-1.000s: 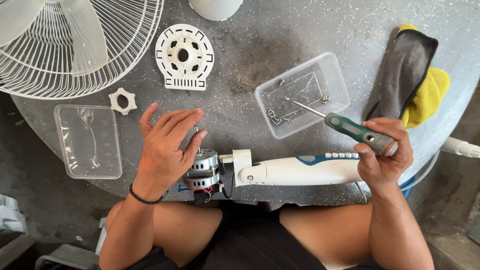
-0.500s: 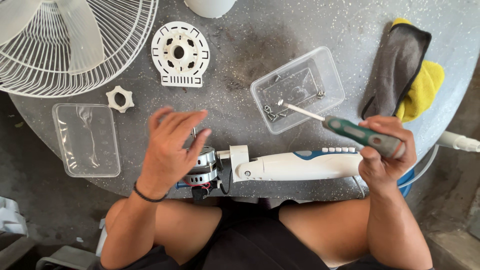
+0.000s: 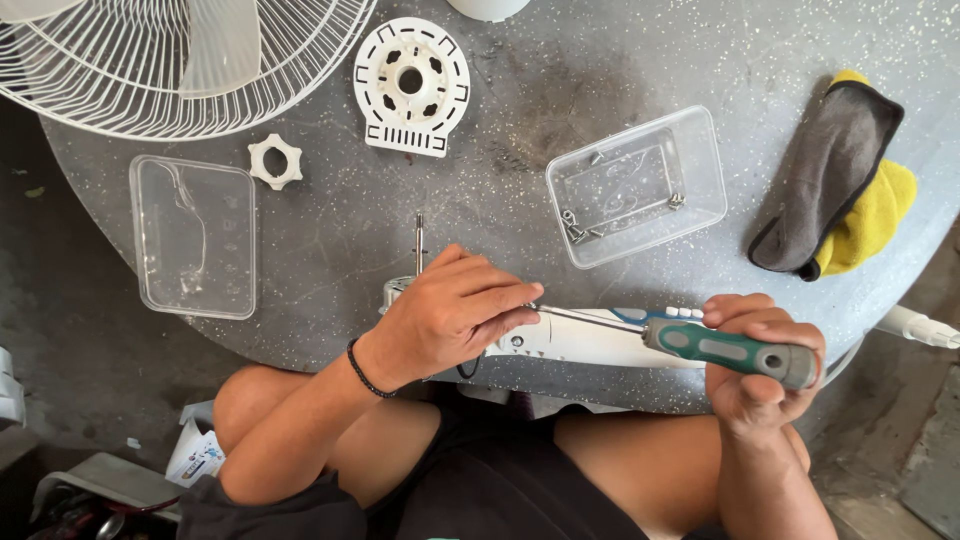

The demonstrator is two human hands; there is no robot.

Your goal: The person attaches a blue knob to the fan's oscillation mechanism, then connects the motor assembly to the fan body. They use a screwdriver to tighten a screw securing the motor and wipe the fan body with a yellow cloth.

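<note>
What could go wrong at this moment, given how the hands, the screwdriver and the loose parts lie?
1. The screwdriver tip points straight at the fingers of the left hand; a slip could likely jab them.
2. The fan motor housing lies at the table's near edge over the lap and might roll off.
3. The clear tub holding loose screws is open; a knock by the right hand could scatter them.

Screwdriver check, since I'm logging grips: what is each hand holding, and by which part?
The right hand grips the screwdriver by its green handle. The left hand lies over the fan motor end, fingertips at the shaft's tip.
</note>
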